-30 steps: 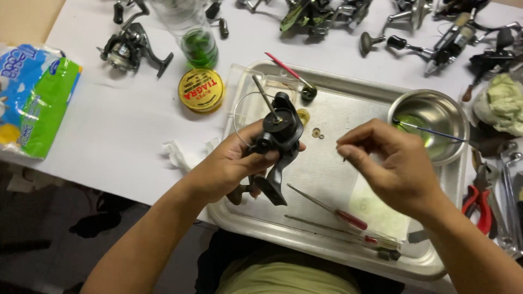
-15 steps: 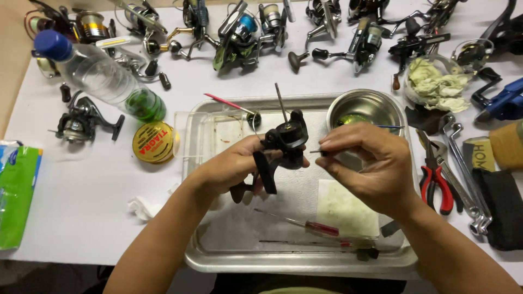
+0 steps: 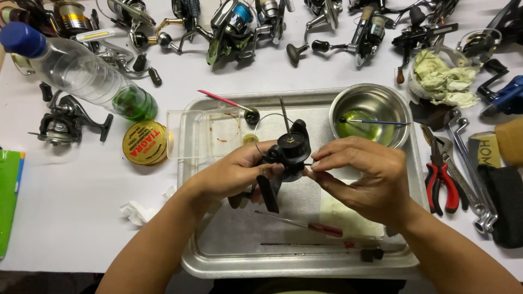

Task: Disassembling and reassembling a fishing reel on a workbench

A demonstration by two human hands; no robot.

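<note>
My left hand (image 3: 234,173) grips a black fishing reel body (image 3: 287,153) above a metal tray (image 3: 218,256). My right hand (image 3: 365,177) pinches a small thin part against the reel's right side; the part itself is too small to make out. A red-handled screwdriver (image 3: 310,224) lies on the tray below the hands. A steel bowl (image 3: 370,111) with green liquid and a thin tool sits at the tray's far right corner.
Several fishing reels (image 3: 234,24) line the far edge of the white table. A plastic bottle (image 3: 81,73) with green liquid and a round yellow tin (image 3: 144,142) lie left of the tray. Red pliers (image 3: 440,179), wrenches and a rag (image 3: 441,79) are at right.
The view has shifted, bringing more of the far reels into sight. My right hand has closed in on the reel's side, fingertips now touching it. The left hand keeps its grip.
</note>
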